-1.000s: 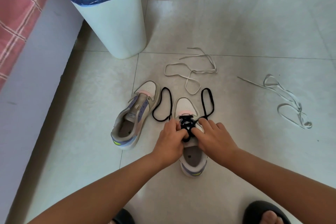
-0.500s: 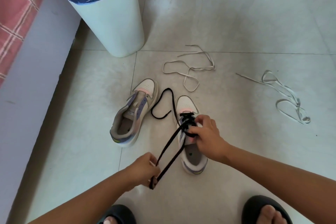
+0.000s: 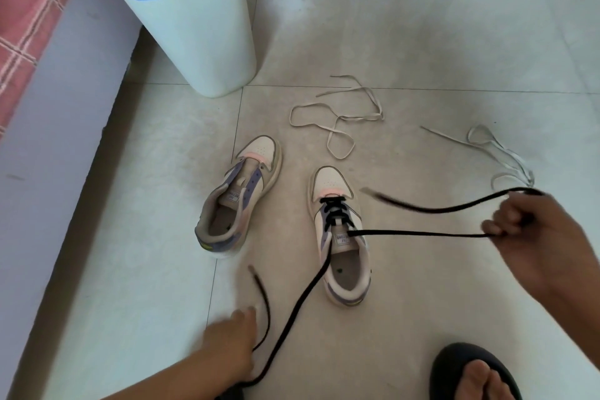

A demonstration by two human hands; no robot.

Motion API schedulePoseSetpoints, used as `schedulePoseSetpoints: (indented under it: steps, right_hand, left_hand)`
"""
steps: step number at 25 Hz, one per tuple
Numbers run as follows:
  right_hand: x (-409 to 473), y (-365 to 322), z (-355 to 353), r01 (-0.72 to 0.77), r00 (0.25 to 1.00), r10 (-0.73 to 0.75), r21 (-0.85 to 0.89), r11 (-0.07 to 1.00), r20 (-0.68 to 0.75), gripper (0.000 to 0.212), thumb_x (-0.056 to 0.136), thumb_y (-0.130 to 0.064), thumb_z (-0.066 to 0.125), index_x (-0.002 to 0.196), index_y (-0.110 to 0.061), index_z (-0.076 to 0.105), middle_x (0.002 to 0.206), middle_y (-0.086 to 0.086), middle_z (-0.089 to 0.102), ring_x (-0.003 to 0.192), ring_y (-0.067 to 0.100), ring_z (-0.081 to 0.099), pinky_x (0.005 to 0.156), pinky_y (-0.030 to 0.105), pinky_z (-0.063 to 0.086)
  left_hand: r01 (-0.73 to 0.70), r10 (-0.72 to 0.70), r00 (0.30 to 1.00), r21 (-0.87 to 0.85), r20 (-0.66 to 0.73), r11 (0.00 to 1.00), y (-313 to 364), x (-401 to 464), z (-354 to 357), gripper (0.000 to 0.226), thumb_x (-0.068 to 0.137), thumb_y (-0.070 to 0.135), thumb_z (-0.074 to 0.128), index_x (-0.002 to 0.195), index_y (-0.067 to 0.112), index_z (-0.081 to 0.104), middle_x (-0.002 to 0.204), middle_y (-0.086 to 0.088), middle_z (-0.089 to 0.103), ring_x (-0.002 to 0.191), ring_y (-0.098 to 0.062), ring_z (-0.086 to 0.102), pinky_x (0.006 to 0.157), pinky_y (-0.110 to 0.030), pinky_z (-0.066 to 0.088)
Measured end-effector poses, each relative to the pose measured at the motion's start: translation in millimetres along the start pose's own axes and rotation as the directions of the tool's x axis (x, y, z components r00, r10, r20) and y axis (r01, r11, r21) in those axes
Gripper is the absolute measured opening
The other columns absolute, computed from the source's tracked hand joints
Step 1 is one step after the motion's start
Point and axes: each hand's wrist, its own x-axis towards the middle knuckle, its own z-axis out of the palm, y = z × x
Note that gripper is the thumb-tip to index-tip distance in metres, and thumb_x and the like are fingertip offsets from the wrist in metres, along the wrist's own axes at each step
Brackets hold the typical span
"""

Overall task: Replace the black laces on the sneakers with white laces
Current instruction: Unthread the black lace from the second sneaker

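A: Now, hands?
B: Right hand [image 3: 532,230] pinches one end of the black lace [image 3: 418,232], pulled taut sideways from the laced sneaker [image 3: 341,237]. Left hand [image 3: 230,347] low by the other end; fingers look loosely extended, grip on the lace unclear.
A: Sneakers?
B: Both on the floor [image 3: 422,42]; unlaced sneaker [image 3: 238,195] to the left. Two white laces [image 3: 337,120] [image 3: 496,156] lie beyond, near the bin [image 3: 194,29].
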Motion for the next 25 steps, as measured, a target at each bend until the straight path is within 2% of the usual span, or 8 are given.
schedulePoseSetpoints:
  steps: [3, 5, 7, 11, 17, 20, 23, 25]
  right_hand:
    - [5, 12, -9, -0.024, 0.999, -0.007, -0.558, 0.829, -0.053, 0.02, 0.087, 0.0, 0.055, 0.09, -0.019, 0.061, 0.071, -0.002, 0.055, 0.062, 0.012, 0.051, 0.066, 0.032, 0.047]
    - [7, 40, -9, -0.112, 0.993, 0.089, -0.906, 0.408, -0.083, 0.043, 0.087, -0.011, 0.064, 0.128, -0.012, 0.048, 0.101, 0.005, 0.057, 0.085, 0.018, 0.054, 0.079, 0.031, 0.04]
    - [-1, 69, 5, 0.017, 0.978, 0.202, -0.99, 0.137, 0.045, 0.051, 0.088, -0.024, 0.064, 0.133, -0.012, 0.043, 0.111, 0.007, 0.055, 0.092, 0.018, 0.053, 0.079, 0.027, 0.04]
    - [-9, 103, 37, 0.229, 0.91, 0.333, -0.969, 0.092, 0.247, 0.026, 0.089, -0.049, 0.054, 0.087, -0.028, 0.039, 0.067, -0.007, 0.051, 0.057, 0.01, 0.045, 0.055, 0.026, 0.035]
    - [9, 115, 61, 0.327, 0.901, 0.315, -0.944, -0.043, 0.298, 0.035, 0.089, -0.037, 0.053, 0.071, -0.028, 0.024, 0.066, -0.009, 0.044, 0.061, 0.016, 0.045, 0.048, 0.026, 0.026]
    - [10, 116, 62, 0.335, 0.906, 0.289, -0.941, -0.041, 0.31, 0.025, 0.086, -0.026, 0.052, 0.077, -0.024, 0.028, 0.069, -0.004, 0.046, 0.067, 0.023, 0.045, 0.051, 0.032, 0.027]
    - [9, 116, 61, 0.353, 0.907, 0.271, -0.933, -0.075, 0.322, 0.021, 0.087, -0.025, 0.05, 0.088, -0.02, 0.03, 0.076, -0.001, 0.048, 0.068, 0.025, 0.045, 0.056, 0.032, 0.028]
    - [10, 115, 61, 0.354, 0.91, 0.264, -0.931, -0.092, 0.32, 0.021, 0.088, -0.025, 0.049, 0.089, -0.02, 0.029, 0.077, 0.0, 0.049, 0.068, 0.026, 0.045, 0.056, 0.032, 0.029]
  left_hand:
    - [-0.194, 0.143, 0.93, -0.122, -0.338, 0.973, 16, 4, -40, 0.048, 0.09, 0.036, 0.049, 0.132, 0.02, 0.032, 0.126, 0.0, 0.043, 0.111, -0.021, 0.051, 0.083, -0.034, 0.043]
    - [-0.327, 0.122, 0.842, -0.318, -0.525, 0.89, 29, 17, -76, 0.033, 0.094, 0.039, 0.044, 0.122, 0.021, 0.044, 0.115, 0.003, 0.05, 0.098, -0.017, 0.054, 0.075, -0.03, 0.041]
    - [-0.371, 0.071, 0.824, -0.441, -0.562, 0.817, 43, 32, -107, 0.022, 0.095, 0.039, 0.043, 0.103, 0.02, 0.053, 0.098, 0.004, 0.056, 0.084, -0.014, 0.053, 0.067, -0.028, 0.038]
    - [-0.365, 0.115, 0.861, -0.443, -0.496, 0.819, 64, 55, -132, 0.025, 0.092, 0.038, 0.052, 0.078, 0.017, 0.052, 0.075, 0.0, 0.054, 0.068, -0.016, 0.049, 0.055, -0.027, 0.033]
    - [-0.474, 0.324, 0.863, -0.398, -0.389, 0.785, 55, 74, -150, 0.034, 0.094, 0.03, 0.053, 0.074, 0.004, 0.059, 0.073, -0.011, 0.054, 0.066, -0.02, 0.047, 0.058, -0.029, 0.032]
    - [-0.476, 0.422, 0.777, 0.002, -0.468, 0.879, 47, 73, -156, 0.023, 0.097, 0.032, 0.044, 0.09, 0.013, 0.055, 0.092, -0.006, 0.059, 0.078, -0.021, 0.054, 0.064, -0.029, 0.032]
    - [-0.26, 0.612, 0.596, 0.596, -0.52, 0.76, 40, 76, -151, 0.017, 0.09, 0.028, 0.053, 0.096, 0.013, 0.059, 0.091, -0.004, 0.061, 0.077, -0.022, 0.06, 0.065, -0.031, 0.034]
    - [-0.09, 0.592, 0.538, 0.657, -0.6, 0.748, 43, 77, -148, 0.016, 0.083, 0.031, 0.06, 0.087, 0.015, 0.062, 0.082, -0.001, 0.061, 0.07, -0.018, 0.059, 0.062, -0.029, 0.036]
